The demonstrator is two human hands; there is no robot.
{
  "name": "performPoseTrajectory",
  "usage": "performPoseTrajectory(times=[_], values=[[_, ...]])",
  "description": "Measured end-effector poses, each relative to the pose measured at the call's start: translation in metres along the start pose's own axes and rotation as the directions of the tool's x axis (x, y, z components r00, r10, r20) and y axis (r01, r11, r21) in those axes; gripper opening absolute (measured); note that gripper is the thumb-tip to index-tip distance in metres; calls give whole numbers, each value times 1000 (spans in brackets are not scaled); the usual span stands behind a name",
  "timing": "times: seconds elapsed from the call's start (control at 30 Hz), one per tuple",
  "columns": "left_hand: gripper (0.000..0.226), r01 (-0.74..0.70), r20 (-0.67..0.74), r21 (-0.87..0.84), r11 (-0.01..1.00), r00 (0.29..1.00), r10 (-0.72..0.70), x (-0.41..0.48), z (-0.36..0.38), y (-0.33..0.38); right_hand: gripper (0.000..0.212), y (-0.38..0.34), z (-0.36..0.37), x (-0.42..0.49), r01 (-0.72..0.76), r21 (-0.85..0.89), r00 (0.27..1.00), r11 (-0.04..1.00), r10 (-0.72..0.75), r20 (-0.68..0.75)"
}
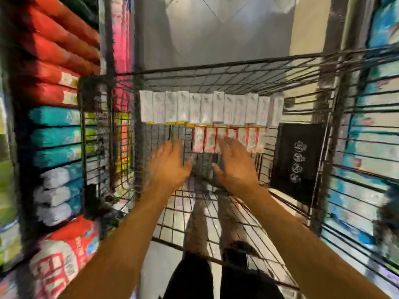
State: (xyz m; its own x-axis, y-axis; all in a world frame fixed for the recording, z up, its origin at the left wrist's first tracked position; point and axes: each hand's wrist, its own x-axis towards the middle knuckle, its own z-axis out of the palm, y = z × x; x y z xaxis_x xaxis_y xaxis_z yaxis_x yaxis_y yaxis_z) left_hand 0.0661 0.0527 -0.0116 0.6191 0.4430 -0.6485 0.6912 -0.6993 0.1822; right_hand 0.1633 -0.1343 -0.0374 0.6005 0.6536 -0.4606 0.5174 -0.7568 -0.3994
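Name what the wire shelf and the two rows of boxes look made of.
Wire shelf: dark metal, perhaps coated; thin crossing rods form a see-through grid. White boxes and red-and-white boxes: likely printed cardboard, given flat faces and straight edges; blur hides the finish.

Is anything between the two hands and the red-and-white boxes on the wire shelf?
Nothing visible does. The left hand and right hand reach open over the wire shelf, fingertips near the red-and-white boxes; blur hides contact.
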Motion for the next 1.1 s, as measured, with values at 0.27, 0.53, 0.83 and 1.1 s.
performPoseTrajectory(times=[0.27, 0.53, 0.83, 1.1], values=[[66, 169, 77, -326, 930, 985, -152, 86, 69, 12, 72, 37, 65, 78, 72, -16, 996, 997, -73, -50], [56, 338, 216, -507, 793, 940, -263, 119, 97, 20, 81, 45, 85, 88, 76, -124, 996, 989, -81, -39], [39, 409, 301, -784, 467, 909, -290, 127, 102, 13, 77, 40, 99, 89, 83, -159, 995, 984, -92, -47], [13, 220, 53, -684, 695, 966, -254, 109, 104, 11, 85, 38, 87, 73, 91, 15, 991, 996, -89, -103]])
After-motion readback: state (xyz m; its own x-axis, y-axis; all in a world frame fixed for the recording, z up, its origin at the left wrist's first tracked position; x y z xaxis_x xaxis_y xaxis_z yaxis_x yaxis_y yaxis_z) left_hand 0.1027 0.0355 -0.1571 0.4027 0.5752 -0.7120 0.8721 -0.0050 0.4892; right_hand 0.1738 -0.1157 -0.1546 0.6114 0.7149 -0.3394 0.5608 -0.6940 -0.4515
